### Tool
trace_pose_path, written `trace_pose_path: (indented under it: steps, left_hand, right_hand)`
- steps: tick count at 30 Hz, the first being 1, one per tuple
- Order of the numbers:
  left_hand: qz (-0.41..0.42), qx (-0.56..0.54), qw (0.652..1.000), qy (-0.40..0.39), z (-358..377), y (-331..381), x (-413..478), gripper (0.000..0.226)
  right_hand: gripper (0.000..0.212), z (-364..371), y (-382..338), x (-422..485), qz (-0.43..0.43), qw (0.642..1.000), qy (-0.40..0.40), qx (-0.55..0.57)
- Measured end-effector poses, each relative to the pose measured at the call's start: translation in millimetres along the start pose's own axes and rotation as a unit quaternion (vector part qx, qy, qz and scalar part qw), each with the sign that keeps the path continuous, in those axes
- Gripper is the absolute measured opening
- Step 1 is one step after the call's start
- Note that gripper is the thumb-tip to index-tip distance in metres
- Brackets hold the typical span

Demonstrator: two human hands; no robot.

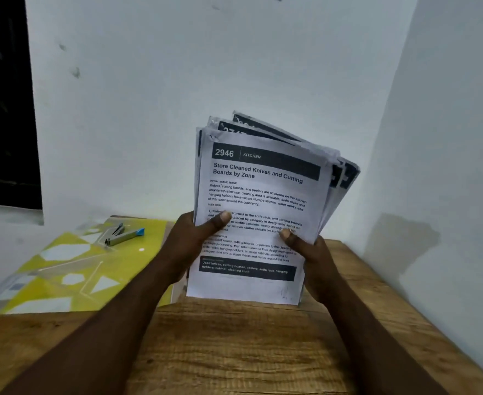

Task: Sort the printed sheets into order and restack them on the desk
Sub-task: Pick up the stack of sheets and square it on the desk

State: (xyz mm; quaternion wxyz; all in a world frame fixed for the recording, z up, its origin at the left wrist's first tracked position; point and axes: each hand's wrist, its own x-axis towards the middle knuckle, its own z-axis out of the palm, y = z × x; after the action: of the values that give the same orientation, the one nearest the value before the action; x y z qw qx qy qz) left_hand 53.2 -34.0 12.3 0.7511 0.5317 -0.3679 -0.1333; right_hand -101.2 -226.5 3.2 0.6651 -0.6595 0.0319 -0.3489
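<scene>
1. Closest in is the wooden desk (234, 352), with both forearms reaching over it from the bottom corners.
2. The left hand (189, 240) grips the left edge of the sheets (260, 195), thumb pressed flat on the front page and fingers tucked out of sight behind. The right hand (311, 252) does the same on the right edge, a touch lower. So both are clamped on the paper and neither is free.
3. The sheets sit dead centre between the two hands, held up facing the person rather than lying flat. Their long axis runs bottom to top, leaning away and a bit to the right. The bottom edge is down near the desk, but there's no telling if it actually touches.
4. The front page reads "2946 KITCHEN". Behind it the other pages fan out toward the upper right, with black header bands peeking out and numbers too cut off to read.
5. Best guess is the sorting is midway at most, since the pile is splayed and no sorted stack shows on the desk. Both hands are equally close. The fan opens on the right, so the right hand looks better placed to pick through those corners.
6. Further left, well apart from the sheets, a yellow folder (72, 269) lies flat with a stapler (123, 236) on it.
7. Behind everything is plain white wall (177, 81).
</scene>
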Motion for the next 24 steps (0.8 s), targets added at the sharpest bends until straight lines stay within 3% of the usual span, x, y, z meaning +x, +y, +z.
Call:
trace_pose_path:
  steps: [5,7,9,13,14,17,21,24]
  left_hand:
    - [0.012,-0.024,0.998,0.062,-7,7,3,0.023]
    - [0.009,0.021,0.998,0.061,-6,4,1,0.027]
    - [0.010,0.064,0.996,0.060,-3,0,-2,0.045]
    - [-0.025,0.042,0.996,0.074,-9,-3,-4,0.103]
    - [-0.035,0.035,0.996,0.071,-9,-5,-5,0.102]
    - [-0.046,0.048,0.995,0.078,2,-9,-14,0.068]
    - [-0.033,0.092,0.992,0.082,10,-12,-17,0.061]
    - [0.013,0.132,0.988,0.084,5,-18,-15,0.042]
  right_hand:
    - [0.038,-4,-3,1,0.029,0.999,-0.002,0.031]
    - [0.040,-1,-1,0,0.043,0.999,-0.007,0.023]
    - [0.040,0,1,-1,0.049,0.999,-0.016,0.010]
    - [0.045,-5,1,-1,0.063,0.998,-0.023,0.013]
    - [0.046,-5,1,-2,0.068,0.997,-0.028,0.015]
    - [0.044,-3,9,-4,0.082,0.996,-0.023,0.003]
    - [0.033,-2,17,-5,0.075,0.996,0.026,-0.042]
    - [0.028,-2,12,-3,0.052,0.995,0.054,-0.071]
